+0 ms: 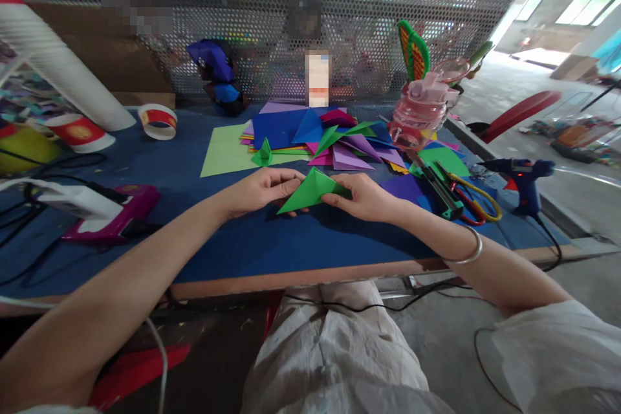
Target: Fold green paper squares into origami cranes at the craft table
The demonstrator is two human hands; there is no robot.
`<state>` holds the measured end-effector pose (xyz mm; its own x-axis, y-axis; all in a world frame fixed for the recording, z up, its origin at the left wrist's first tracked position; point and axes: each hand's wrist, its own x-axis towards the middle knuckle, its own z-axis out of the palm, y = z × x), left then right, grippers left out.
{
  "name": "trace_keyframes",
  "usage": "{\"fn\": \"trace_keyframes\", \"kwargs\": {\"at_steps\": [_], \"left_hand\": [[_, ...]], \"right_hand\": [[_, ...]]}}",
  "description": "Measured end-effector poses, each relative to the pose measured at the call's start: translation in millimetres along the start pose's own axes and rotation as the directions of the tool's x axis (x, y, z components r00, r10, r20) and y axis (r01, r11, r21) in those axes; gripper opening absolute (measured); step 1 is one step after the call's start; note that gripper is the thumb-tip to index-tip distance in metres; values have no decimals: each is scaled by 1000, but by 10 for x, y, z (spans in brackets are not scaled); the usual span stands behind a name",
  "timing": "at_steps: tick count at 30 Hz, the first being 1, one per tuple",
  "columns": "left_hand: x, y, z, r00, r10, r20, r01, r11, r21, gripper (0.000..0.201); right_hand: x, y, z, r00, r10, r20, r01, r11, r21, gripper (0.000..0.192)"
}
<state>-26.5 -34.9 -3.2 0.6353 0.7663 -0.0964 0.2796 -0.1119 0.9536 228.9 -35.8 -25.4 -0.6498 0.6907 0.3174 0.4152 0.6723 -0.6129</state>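
Between my two hands, just above the blue tabletop [228,252], is a folded piece of green paper [310,189] with pointed corners. My left hand [266,191] pinches its left side, thumb in front and fingers behind. On the right side, my right hand [356,195] grips the paper with the thumb pressed on its face. A small folded green paper shape [263,154] stands just beyond my left hand. Behind it lie a light green sheet [220,152] and a heap of coloured sheets and folded pieces, with a blue sheet [276,129] on top.
At right are a pink bottle [420,113], a utility knife [436,187], scissors [478,200] and a blue glue gun [521,178] with its cord. A purple power strip [116,213] with cables lies at left, near paper cups [82,134]. A perforated metal screen [262,26] stands behind.
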Motion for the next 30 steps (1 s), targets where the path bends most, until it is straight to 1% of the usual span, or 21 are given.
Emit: {"fn": "trace_keyframes", "kwargs": {"at_steps": [2,6,7,10,11,13,15,17,18,20,22,23,24,26,28,30], "left_hand": [[0,-13,21,999,-30,45,33,998,-60,57],[12,-34,55,1000,1,14,0,996,-93,50],[14,-39,60,1000,12,5,-11,995,-102,49],[18,-55,68,999,36,3,-35,990,-139,50],[17,-60,70,999,44,8,-42,988,-150,53],[14,-70,72,998,53,14,-50,984,-173,66],[11,-76,75,998,55,14,-52,979,-199,85],[11,-77,79,998,65,-3,-64,973,-221,95],[14,-76,80,997,74,-14,-76,971,-225,94],[26,-75,78,995,90,-53,-99,973,-206,76],[45,-77,67,989,89,-115,-107,981,-164,55],[55,-81,59,985,80,-155,-103,984,-148,50],[64,-85,50,979,64,-195,-93,985,-144,49],[79,-95,32,968,13,-252,-58,983,-174,54],[87,-99,24,960,-34,-280,-29,976,-216,58],[87,-91,25,952,-53,-303,-27,967,-253,53]], "right_hand": [[-5,9,7,1000,7,-19,-8,999,-47,29],[-24,42,46,998,-37,-42,32,994,-106,28],[-30,53,59,997,-58,-53,53,993,-102,32],[-41,74,91,985,-126,-115,115,989,-94,59],[-43,73,96,980,-144,-136,131,986,-106,64],[-44,59,93,968,-183,-170,160,977,-141,67],[-45,29,78,949,-243,-199,208,961,-180,59],[-47,-6,59,922,-306,-238,259,943,-208,42],[-49,-22,51,906,-331,-262,279,935,-218,34],[-53,-44,40,883,-360,-300,297,925,-236,23],[-55,-47,35,871,-387,-304,313,912,-263,21],[-53,-40,33,867,-404,-292,324,902,-284,22],[-51,-28,31,865,-419,-275,335,892,-305,24],[-43,8,26,865,-441,-239,351,873,-339,26],[-34,50,16,862,-457,-218,362,857,-367,27],[-26,86,3,855,-474,-211,370,841,-395,27]]}}
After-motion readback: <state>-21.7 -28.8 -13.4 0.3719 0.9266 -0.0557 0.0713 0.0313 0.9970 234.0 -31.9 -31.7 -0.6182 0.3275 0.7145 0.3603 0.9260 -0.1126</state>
